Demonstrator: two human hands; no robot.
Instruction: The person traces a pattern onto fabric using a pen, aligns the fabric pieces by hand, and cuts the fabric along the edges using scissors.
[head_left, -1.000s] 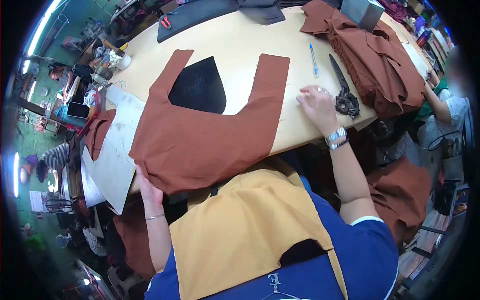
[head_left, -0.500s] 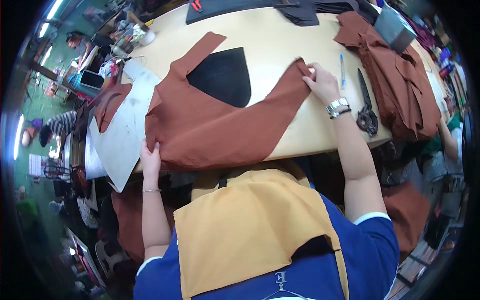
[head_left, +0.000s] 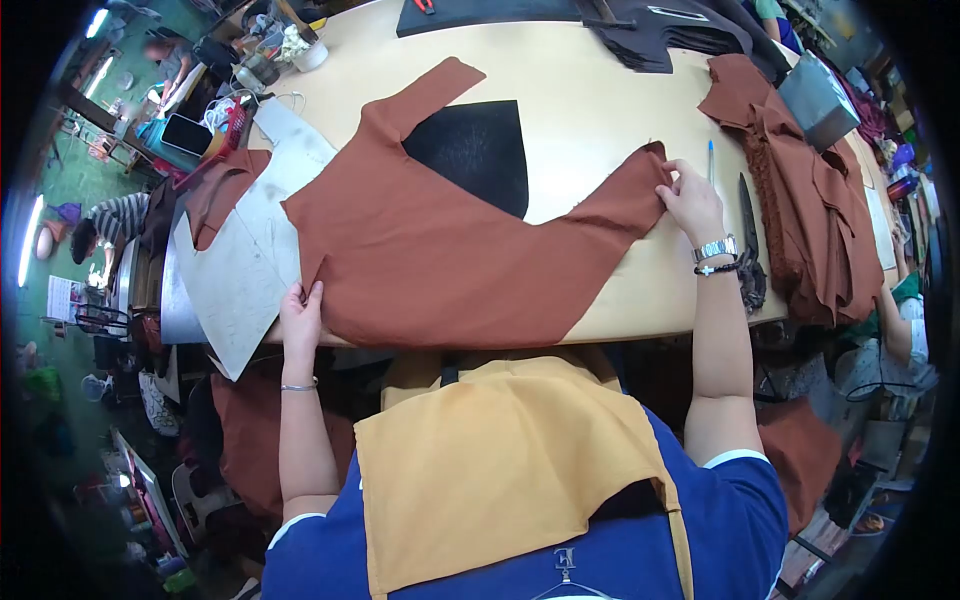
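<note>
A large rust-brown cut fabric piece (head_left: 430, 260) lies spread on the pale wooden table (head_left: 580, 80). My left hand (head_left: 301, 318) pinches its near left edge at the table's front. My right hand (head_left: 690, 200) grips the piece's right strap end, pulled out to the right. A black fabric piece (head_left: 475, 150) lies on the table, showing through the neckline cut-out of the brown piece.
Black scissors (head_left: 750, 260) and a blue pen (head_left: 711, 160) lie right of my right hand. A heap of brown garments (head_left: 810, 200) sits at the right edge. A grey paper pattern (head_left: 235, 270) lies left. Dark fabric (head_left: 560, 15) lies at the far edge. Another person (head_left: 905, 330) sits at right.
My right hand left the table near the scissors, took hold of the brown piece's right strap and drew it out rightward. My left hand has stayed at the near left edge.
</note>
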